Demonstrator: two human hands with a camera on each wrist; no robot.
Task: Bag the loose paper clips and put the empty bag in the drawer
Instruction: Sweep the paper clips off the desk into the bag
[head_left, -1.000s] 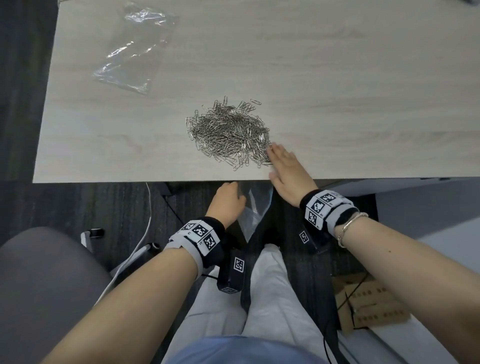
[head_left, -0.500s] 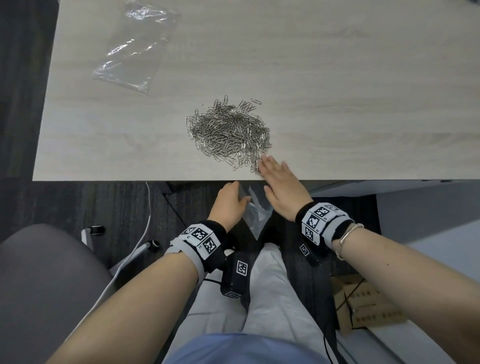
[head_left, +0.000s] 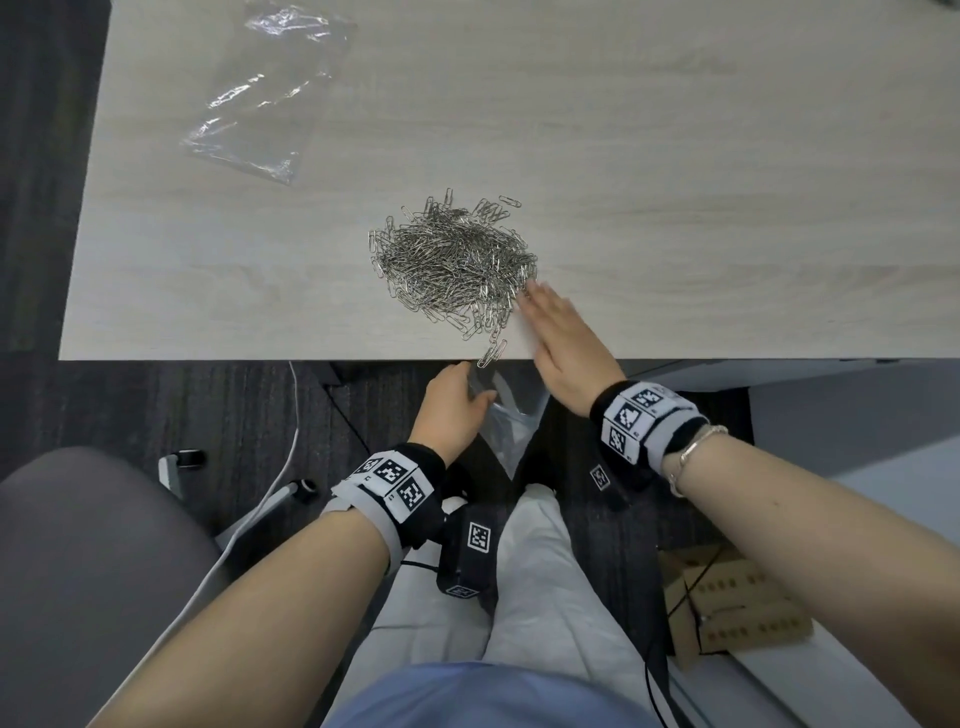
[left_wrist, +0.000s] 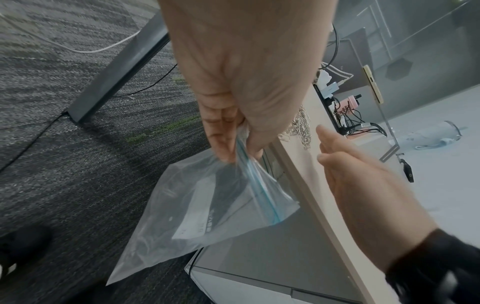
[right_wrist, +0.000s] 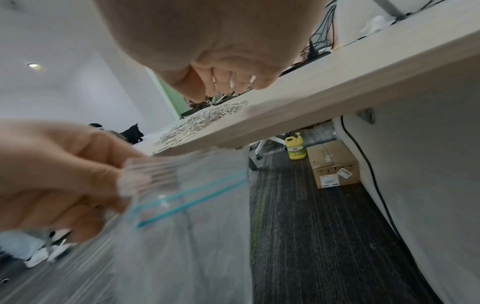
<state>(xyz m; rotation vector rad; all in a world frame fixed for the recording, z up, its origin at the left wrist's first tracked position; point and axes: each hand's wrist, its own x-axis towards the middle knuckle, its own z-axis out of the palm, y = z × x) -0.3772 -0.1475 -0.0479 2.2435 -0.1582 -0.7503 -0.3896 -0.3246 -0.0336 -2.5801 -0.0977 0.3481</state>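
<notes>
A heap of silver paper clips (head_left: 457, 265) lies on the pale wooden desk (head_left: 675, 182), close to its front edge; it shows too in the right wrist view (right_wrist: 202, 121). My right hand (head_left: 558, 332) lies flat with straight fingers on the desk at the heap's right side, touching the clips. Just below the desk edge my left hand (head_left: 452, 410) pinches the top of a clear zip bag (left_wrist: 207, 207) with a blue seal, which hangs under the edge (head_left: 511, 426). A second clear bag (head_left: 260, 98) lies empty at the desk's far left.
A grey chair (head_left: 88, 571) stands at my left and a white cable (head_left: 280, 467) runs over the dark carpet. Under the desk to the right sit a white cabinet (left_wrist: 259, 277), a cardboard box (right_wrist: 333, 164) and a yellow bottle (right_wrist: 296, 148).
My right hand has slid left and towards the desk edge along the heap's right side, dragging a few clips to the edge. The left hand with the bag has stayed under the edge.
</notes>
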